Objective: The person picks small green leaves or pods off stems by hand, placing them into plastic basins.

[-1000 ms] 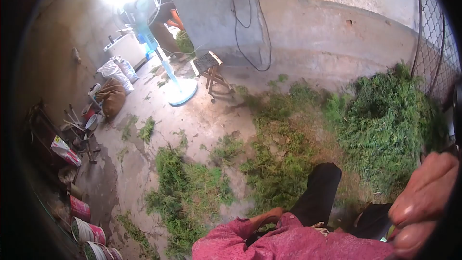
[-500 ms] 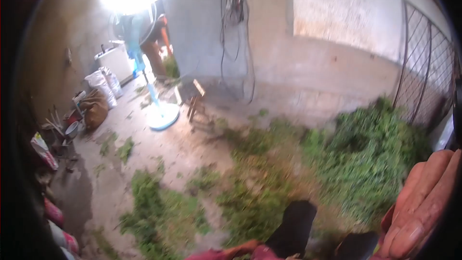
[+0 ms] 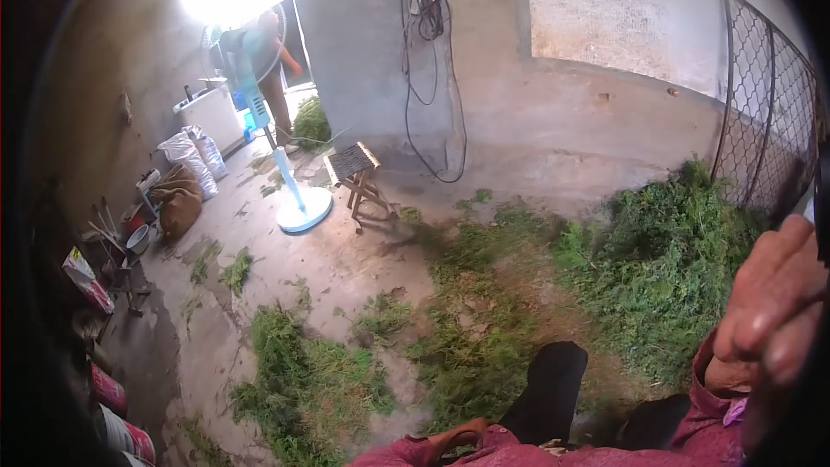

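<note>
My right hand [image 3: 769, 303] is raised close to the camera at the right edge. Its fingers are curled together; whatever they may hold is out of sight. Behind it on the floor lies a large heap of leafy green plants [image 3: 666, 268]. Part of my left hand [image 3: 460, 438] shows low in the middle, against my maroon shirt [image 3: 519, 454], with its fingers hidden. Just beyond my dark-clothed knee [image 3: 549, 389], more green stalks [image 3: 467, 346] are strewn over the floor. A smaller green pile [image 3: 281, 372] lies to the left.
A blue pedestal fan [image 3: 303, 210] and a low woven stool [image 3: 353, 162] stand ahead. Another person [image 3: 275, 91] is at the bright doorway. Sacks [image 3: 186, 158], a brown bag [image 3: 177, 203] and buckets [image 3: 125, 432] line the left wall. A metal grille [image 3: 756, 104] leans at right.
My right hand has moved up, and its fingers are more curled. The camera view has shifted slightly and is sharper. The person at the doorway shows more clearly.
</note>
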`<state>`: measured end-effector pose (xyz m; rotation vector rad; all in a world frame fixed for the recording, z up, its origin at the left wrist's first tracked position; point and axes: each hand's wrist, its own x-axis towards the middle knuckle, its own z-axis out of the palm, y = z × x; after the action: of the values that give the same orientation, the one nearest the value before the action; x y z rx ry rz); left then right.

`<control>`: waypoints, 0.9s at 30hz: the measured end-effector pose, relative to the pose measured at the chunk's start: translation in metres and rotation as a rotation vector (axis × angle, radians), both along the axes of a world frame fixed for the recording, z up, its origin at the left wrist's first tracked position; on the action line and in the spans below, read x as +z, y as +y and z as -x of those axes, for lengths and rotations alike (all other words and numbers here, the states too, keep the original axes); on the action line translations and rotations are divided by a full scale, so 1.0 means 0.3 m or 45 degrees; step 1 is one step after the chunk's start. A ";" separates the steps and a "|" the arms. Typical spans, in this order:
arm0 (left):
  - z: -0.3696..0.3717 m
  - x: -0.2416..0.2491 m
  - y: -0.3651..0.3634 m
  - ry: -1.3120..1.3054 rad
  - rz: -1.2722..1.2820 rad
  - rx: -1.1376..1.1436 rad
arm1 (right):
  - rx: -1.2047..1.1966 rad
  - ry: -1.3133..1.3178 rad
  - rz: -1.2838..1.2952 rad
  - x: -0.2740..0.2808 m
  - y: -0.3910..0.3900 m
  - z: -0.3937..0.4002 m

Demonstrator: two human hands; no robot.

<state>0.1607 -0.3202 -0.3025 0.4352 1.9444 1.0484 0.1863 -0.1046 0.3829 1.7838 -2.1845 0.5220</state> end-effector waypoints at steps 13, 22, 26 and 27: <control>-0.041 0.345 -0.072 -0.036 0.197 0.048 | -1.361 -0.183 0.431 -0.498 0.291 0.000; -0.043 0.317 -0.184 -0.522 -0.141 0.217 | -2.199 -0.903 0.103 -1.331 0.985 -0.187; -0.005 0.496 -0.003 -0.483 0.095 0.107 | -2.268 -1.219 0.075 -1.607 1.103 -0.194; 0.002 0.478 0.024 -0.480 0.117 0.084 | -2.290 -1.285 0.057 -1.677 1.132 -0.190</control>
<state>0.1602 -0.3129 -0.1591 0.1106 1.6688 0.9966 0.2433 0.2349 -0.1201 -1.0960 -3.0319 0.8849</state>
